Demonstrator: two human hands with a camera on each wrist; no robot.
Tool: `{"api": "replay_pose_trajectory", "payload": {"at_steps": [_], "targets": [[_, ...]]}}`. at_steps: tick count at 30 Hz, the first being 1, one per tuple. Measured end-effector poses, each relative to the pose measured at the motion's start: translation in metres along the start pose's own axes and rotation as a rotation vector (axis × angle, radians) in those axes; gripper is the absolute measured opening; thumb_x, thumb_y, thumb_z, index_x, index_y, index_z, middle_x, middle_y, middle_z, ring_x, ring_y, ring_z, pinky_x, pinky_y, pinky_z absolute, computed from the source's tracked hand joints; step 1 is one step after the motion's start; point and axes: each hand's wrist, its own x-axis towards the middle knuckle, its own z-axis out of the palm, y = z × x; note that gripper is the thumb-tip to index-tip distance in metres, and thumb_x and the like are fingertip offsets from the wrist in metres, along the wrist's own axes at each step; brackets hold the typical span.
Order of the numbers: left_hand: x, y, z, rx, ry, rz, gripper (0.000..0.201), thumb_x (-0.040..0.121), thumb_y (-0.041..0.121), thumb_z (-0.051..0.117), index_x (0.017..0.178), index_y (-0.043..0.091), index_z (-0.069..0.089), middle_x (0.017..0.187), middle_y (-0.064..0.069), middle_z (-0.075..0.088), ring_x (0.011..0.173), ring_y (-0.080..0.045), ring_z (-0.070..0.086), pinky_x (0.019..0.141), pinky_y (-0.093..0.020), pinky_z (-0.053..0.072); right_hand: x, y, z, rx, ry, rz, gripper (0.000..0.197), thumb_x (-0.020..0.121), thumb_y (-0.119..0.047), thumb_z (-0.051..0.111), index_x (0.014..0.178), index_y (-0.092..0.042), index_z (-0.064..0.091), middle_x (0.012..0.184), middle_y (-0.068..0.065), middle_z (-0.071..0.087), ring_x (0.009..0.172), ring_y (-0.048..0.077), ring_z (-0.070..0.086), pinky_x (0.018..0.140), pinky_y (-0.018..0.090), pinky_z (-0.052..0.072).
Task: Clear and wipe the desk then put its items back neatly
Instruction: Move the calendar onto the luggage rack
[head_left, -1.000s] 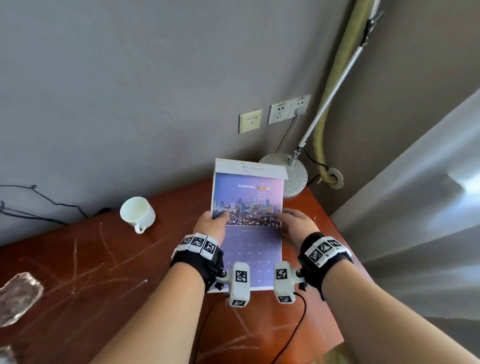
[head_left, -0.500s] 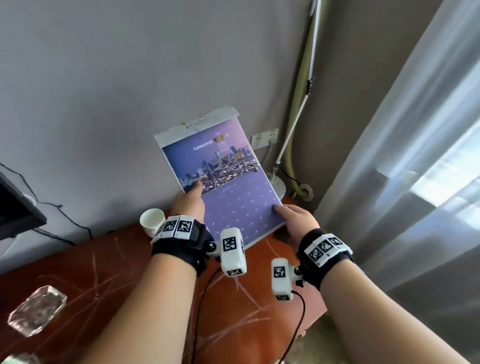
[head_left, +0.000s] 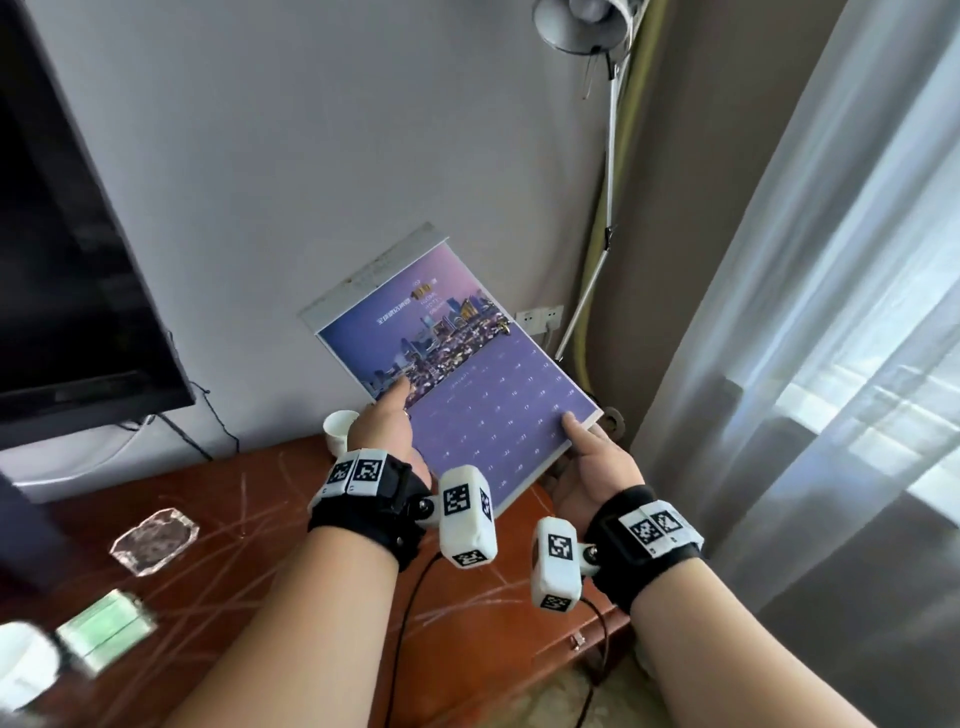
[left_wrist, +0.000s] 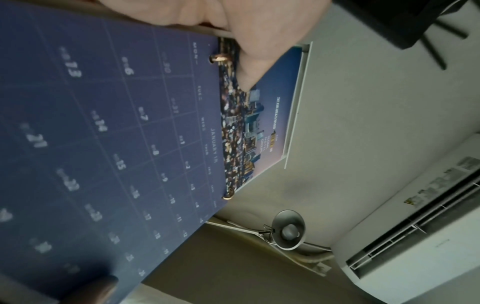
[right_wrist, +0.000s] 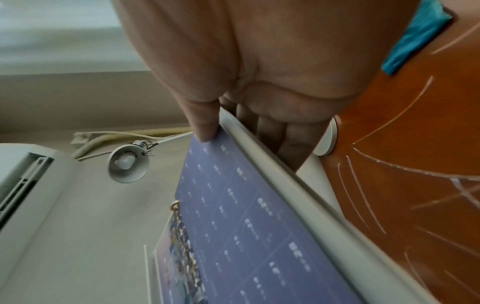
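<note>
A purple calendar (head_left: 467, 384) with a city photo and a white header strip hangs in the air above the right end of the red-brown desk (head_left: 291, 525), tilted to the left. My left hand (head_left: 387, 428) grips its left edge, thumb on the photo (left_wrist: 249, 67). My right hand (head_left: 589, 457) holds its lower right corner, thumb on top (right_wrist: 203, 127) and fingers underneath (right_wrist: 275, 131). The calendar (left_wrist: 109, 144) fills the left wrist view; its white edge (right_wrist: 272, 168) crosses the right wrist view.
On the desk stand a white cup (head_left: 340, 428), a glass ashtray (head_left: 156, 538), a green packet (head_left: 106, 631) and a white object (head_left: 23, 665) at the left edge. A dark TV screen (head_left: 62, 270) hangs left. A lamp (head_left: 587, 26) on a pole stands by the wall; curtains (head_left: 831, 312) hang right.
Both hands have lifted the calendar off the desk, raised it and tilted it left. The view has tipped up, showing the TV and the lamp head.
</note>
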Motion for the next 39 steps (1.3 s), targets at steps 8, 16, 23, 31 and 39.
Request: {"api": "replay_pose_trajectory", "payload": {"at_steps": [8,16,23,31,39], "targets": [[-0.061,-0.049,-0.120,-0.198,0.110,-0.174,0.103,0.031,0.062,0.096,0.112,0.009,0.063,0.099,-0.017,0.071,0.086,-0.033,0.072,0.086,-0.059,0.058,-0.089,0.067,-0.038,0.041,-0.038,0.146,0.035,0.105,-0.030,0.051,0.136,-0.014,0.059,0.132,0.018,0.067,0.124,0.042,0.061,0.098,0.066,0.049],[-0.138,-0.025,-0.262,0.050,0.289,0.079,0.038,0.082,0.045,0.079,0.084,0.008,0.074,0.085,-0.008,0.074,0.068,-0.021,0.062,0.061,-0.026,0.046,-0.153,0.132,0.006,0.000,-0.062,0.295,0.016,0.105,-0.035,0.052,0.109,-0.023,0.063,0.122,0.018,0.071,0.102,0.039,0.069,0.086,0.071,0.051],[-0.174,-0.033,-0.397,0.257,0.405,0.109,0.033,0.084,0.051,0.078,0.078,0.020,0.068,0.076,-0.001,0.068,0.068,-0.023,0.061,0.070,-0.031,0.049,-0.214,0.186,0.085,-0.153,-0.121,0.287,0.019,0.104,-0.034,0.054,0.114,-0.021,0.063,0.116,0.016,0.073,0.101,0.039,0.070,0.079,0.066,0.056],[-0.236,-0.045,-0.652,0.400,0.431,0.048,0.045,0.079,0.059,0.077,0.075,0.015,0.067,0.073,-0.004,0.066,0.069,-0.026,0.061,0.072,-0.038,0.056,-0.332,0.334,0.227,-0.379,-0.144,0.349,0.032,0.098,-0.037,0.062,0.121,-0.015,0.066,0.119,0.016,0.072,0.108,0.041,0.068,0.094,0.074,0.045],[-0.274,-0.063,-0.818,0.427,0.618,0.029,0.039,0.084,0.054,0.073,0.082,0.014,0.069,0.071,-0.002,0.065,0.064,-0.024,0.060,0.062,-0.031,0.049,-0.412,0.430,0.351,-0.605,-0.268,0.276,0.023,0.100,-0.032,0.062,0.113,-0.014,0.068,0.097,0.014,0.074,0.087,0.034,0.070,0.091,0.061,0.055]]}}
